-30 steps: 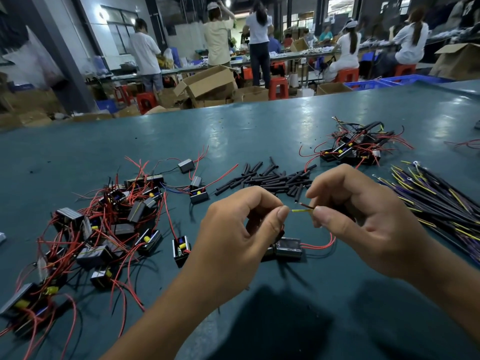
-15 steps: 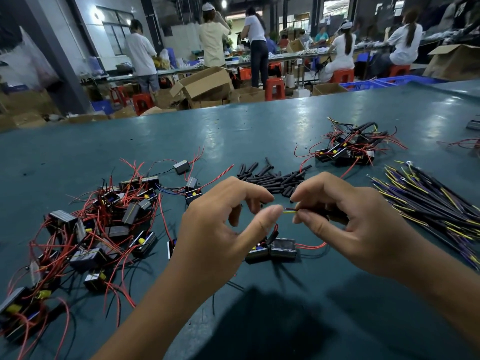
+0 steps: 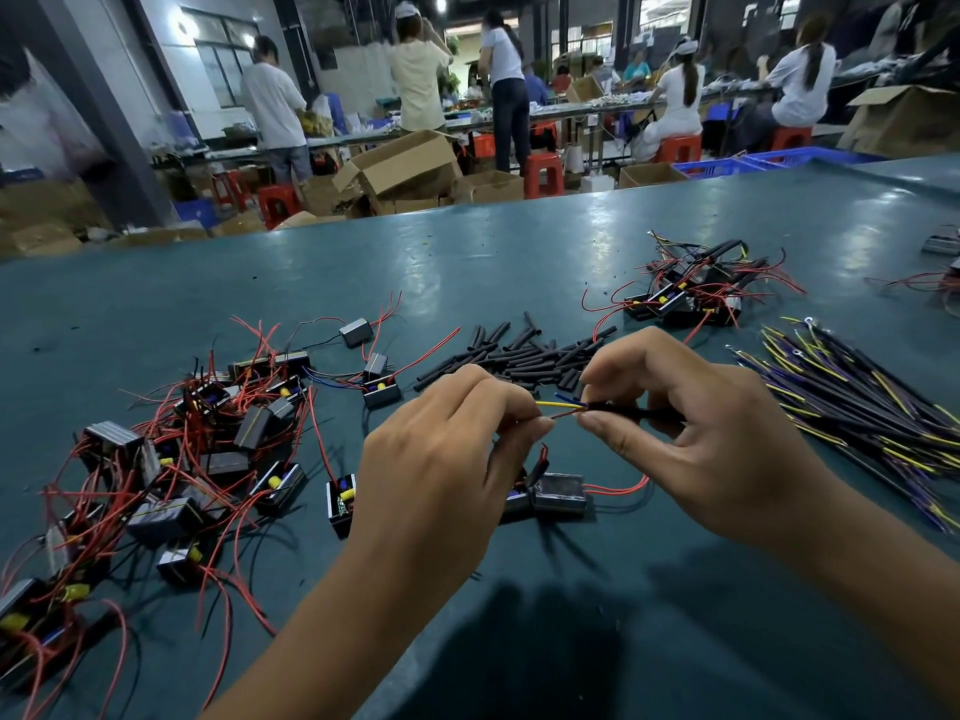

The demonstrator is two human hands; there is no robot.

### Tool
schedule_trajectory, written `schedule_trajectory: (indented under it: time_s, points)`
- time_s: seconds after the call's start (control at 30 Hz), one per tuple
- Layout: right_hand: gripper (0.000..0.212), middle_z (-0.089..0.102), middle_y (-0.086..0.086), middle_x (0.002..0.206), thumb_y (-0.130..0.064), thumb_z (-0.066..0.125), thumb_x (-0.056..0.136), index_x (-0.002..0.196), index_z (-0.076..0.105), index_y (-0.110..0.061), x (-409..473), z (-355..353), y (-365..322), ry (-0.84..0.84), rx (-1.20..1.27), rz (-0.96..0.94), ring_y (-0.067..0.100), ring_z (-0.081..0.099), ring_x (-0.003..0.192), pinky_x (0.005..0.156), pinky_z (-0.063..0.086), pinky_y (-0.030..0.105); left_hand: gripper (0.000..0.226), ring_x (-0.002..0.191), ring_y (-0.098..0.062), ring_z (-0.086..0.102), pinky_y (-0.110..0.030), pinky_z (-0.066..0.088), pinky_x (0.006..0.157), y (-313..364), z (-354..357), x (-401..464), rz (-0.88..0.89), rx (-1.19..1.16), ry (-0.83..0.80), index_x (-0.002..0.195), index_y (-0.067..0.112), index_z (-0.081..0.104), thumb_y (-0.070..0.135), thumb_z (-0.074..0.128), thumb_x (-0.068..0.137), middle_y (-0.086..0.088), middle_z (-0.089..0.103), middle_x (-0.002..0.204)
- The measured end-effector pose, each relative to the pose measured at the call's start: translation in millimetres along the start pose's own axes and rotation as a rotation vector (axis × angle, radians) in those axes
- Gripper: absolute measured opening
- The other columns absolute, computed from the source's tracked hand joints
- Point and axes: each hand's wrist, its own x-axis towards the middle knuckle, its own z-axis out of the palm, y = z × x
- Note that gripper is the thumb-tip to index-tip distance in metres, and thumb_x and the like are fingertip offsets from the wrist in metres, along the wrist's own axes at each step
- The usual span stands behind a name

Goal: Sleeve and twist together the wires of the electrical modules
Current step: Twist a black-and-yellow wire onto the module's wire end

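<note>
My left hand (image 3: 447,459) pinches the bare end of a thin red wire (image 3: 561,415) between thumb and forefinger. My right hand (image 3: 696,433) pinches a black-sleeved cable (image 3: 639,412) whose yellow and blue leads (image 3: 558,403) stick out toward the left hand. The wire ends meet in the gap between the two hands. Below them a small black module (image 3: 558,492) lies on the green table (image 3: 519,262), with a red lead (image 3: 621,488) curving off to the right.
A tangle of black modules with red wires (image 3: 171,459) fills the left. Loose black sleeve pieces (image 3: 524,353) lie behind the hands. More modules (image 3: 685,296) sit at the back right, a bundle of yellow-purple cables (image 3: 857,397) at the right. People work at benches beyond.
Both hands have risen a little off the table. The yellow and blue leads now show more clearly between them, and the red wire end has come up to meet the cable.
</note>
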Motion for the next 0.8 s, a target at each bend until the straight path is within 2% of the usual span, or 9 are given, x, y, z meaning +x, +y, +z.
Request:
schedule_trajectory:
  time_s: [0.17, 0.4, 0.67, 0.73, 0.8]
  points:
    - [0.020, 0.069, -0.014, 0.088, -0.024, 0.072, 0.086, 0.102, 0.060, -0.020, -1, 0, 0, 0.002, 0.071, 0.039, 0.005, 0.067, 0.082, 0.073, 0.042, 0.007, 0.013, 0.069, -0.017, 0.051, -0.033, 0.043, 0.059, 0, 0, 0, -0.022, 0.000, -0.020, 0.085, 0.013, 0.065, 0.022, 0.065, 0.094, 0.005, 0.059, 0.081]
    - [0.020, 0.071, -0.015, 0.087, -0.021, 0.072, 0.086, 0.101, 0.061, -0.015, 0, 0, -3, -0.015, 0.052, 0.017, 0.000, 0.068, 0.084, 0.075, 0.047, 0.009, 0.014, 0.072, -0.007, 0.039, -0.030, 0.041, 0.063, -6, -3, 1, -0.054, -0.057, -0.029, 0.084, 0.015, 0.063, 0.025, 0.064, 0.094, 0.012, 0.053, 0.080]
    - [0.019, 0.070, -0.014, 0.087, -0.018, 0.073, 0.086, 0.100, 0.061, -0.014, 2, -1, 0, -0.002, 0.012, 0.002, -0.003, 0.067, 0.084, 0.076, 0.045, 0.006, 0.013, 0.072, -0.006, 0.042, -0.031, 0.041, 0.065, -15, -3, 4, -0.067, -0.127, -0.033, 0.084, 0.017, 0.063, 0.025, 0.064, 0.095, 0.017, 0.046, 0.079]
    - [0.018, 0.070, -0.013, 0.086, -0.016, 0.073, 0.086, 0.099, 0.061, -0.015, 3, -5, 4, 0.019, -0.009, 0.027, -0.001, 0.067, 0.082, 0.074, 0.043, 0.004, 0.013, 0.067, -0.005, 0.045, -0.025, 0.041, 0.062, -21, -6, 6, -0.136, -0.174, 0.009, 0.085, 0.018, 0.063, 0.026, 0.064, 0.095, 0.015, 0.050, 0.075]
    - [0.018, 0.071, -0.012, 0.085, -0.013, 0.074, 0.086, 0.098, 0.061, -0.015, 3, -10, 10, 0.016, 0.004, 0.073, -0.003, 0.066, 0.080, 0.071, 0.040, 0.002, 0.015, 0.056, -0.003, 0.044, -0.018, 0.038, 0.054, -25, -8, 8, -0.307, -0.348, 0.054, 0.083, 0.018, 0.062, 0.025, 0.065, 0.096, 0.013, 0.053, 0.066]
